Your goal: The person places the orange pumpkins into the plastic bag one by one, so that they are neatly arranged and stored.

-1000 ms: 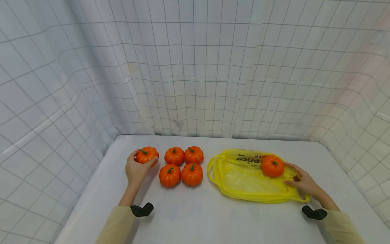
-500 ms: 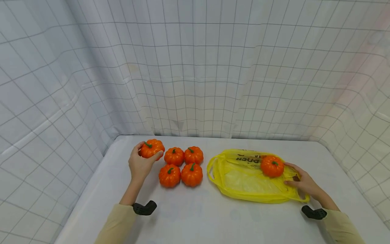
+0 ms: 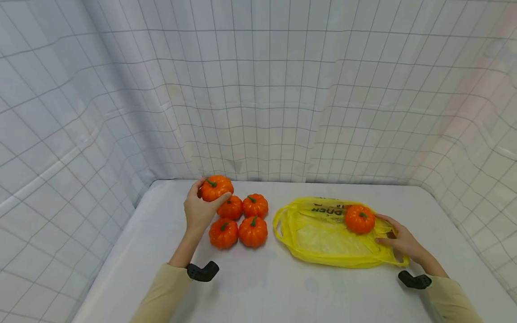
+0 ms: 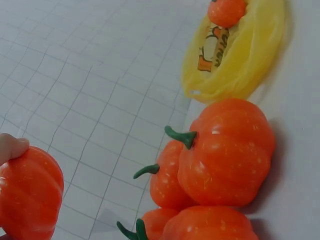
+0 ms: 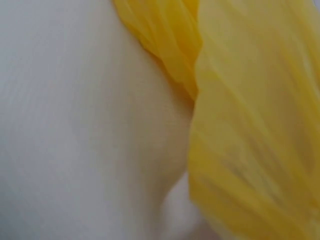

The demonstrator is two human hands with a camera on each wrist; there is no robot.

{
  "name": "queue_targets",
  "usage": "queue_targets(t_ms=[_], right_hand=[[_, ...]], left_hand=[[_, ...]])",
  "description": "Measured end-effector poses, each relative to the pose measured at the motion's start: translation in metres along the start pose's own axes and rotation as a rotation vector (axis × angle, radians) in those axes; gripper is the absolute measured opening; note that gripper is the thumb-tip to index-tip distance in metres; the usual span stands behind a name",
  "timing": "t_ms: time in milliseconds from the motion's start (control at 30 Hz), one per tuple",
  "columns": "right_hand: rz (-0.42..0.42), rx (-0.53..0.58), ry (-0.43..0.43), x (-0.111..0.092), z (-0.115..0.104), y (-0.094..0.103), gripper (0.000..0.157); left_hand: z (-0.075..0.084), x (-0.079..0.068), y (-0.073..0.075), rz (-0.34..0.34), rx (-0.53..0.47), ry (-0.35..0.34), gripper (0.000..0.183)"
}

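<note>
My left hand (image 3: 202, 211) grips a small orange pumpkin (image 3: 217, 187) with a green stem, raised above the back left of the table; the same pumpkin (image 4: 30, 195) shows at the left of the left wrist view. Just below and right of it, several more pumpkins (image 3: 253, 232) sit in a tight group. A yellow plastic bag (image 3: 323, 242) lies flat on the right, with one pumpkin (image 3: 359, 219) on or in its right part. My right hand (image 3: 405, 244) rests at the bag's right end, fingers spread beside that pumpkin. Yellow plastic (image 5: 250, 125) fills much of the right wrist view.
A white table (image 3: 278, 291) bears everything. White curtains with a dark grid (image 3: 258, 89) hang behind it and on both sides. The bag's loop handle (image 3: 279, 229) points left toward the pumpkin group.
My left hand has lifted its pumpkin off the table and carried it right and up, so it now partly covers the back left pumpkin of the group. My right hand stays in place.
</note>
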State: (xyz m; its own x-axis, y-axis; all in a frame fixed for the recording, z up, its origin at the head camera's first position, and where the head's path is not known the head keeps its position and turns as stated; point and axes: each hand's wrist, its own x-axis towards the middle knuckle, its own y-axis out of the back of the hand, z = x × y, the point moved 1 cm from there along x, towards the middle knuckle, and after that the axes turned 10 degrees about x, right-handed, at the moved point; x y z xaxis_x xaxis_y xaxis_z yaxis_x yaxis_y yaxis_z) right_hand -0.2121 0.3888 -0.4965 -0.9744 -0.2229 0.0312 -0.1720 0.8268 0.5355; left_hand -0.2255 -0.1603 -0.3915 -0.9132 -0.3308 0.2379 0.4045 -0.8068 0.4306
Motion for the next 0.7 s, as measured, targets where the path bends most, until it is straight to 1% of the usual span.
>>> queue_targets(t_ms=[200, 333, 400, 567, 700], right_hand=[[0.004, 0.002, -0.001, 0.000, 0.000, 0.000, 0.072], [0.007, -0.003, -0.006, 0.000, 0.001, 0.001, 0.072], [0.008, 0.000, -0.008, 0.000, 0.001, 0.001, 0.072], [0.002, 0.027, 0.002, 0.000, 0.002, 0.001, 0.072], [0.000, 0.039, 0.011, 0.001, 0.003, 0.000, 0.071]], left_hand=[[0.010, -0.010, -0.017, -0.040, -0.031, -0.024, 0.081], [0.016, -0.018, -0.033, -0.064, -0.063, -0.056, 0.079], [0.019, -0.023, -0.042, -0.079, -0.063, -0.069, 0.079], [0.025, -0.034, -0.062, -0.119, -0.048, -0.069, 0.080], [0.030, -0.041, -0.076, -0.141, -0.067, -0.087, 0.079]])
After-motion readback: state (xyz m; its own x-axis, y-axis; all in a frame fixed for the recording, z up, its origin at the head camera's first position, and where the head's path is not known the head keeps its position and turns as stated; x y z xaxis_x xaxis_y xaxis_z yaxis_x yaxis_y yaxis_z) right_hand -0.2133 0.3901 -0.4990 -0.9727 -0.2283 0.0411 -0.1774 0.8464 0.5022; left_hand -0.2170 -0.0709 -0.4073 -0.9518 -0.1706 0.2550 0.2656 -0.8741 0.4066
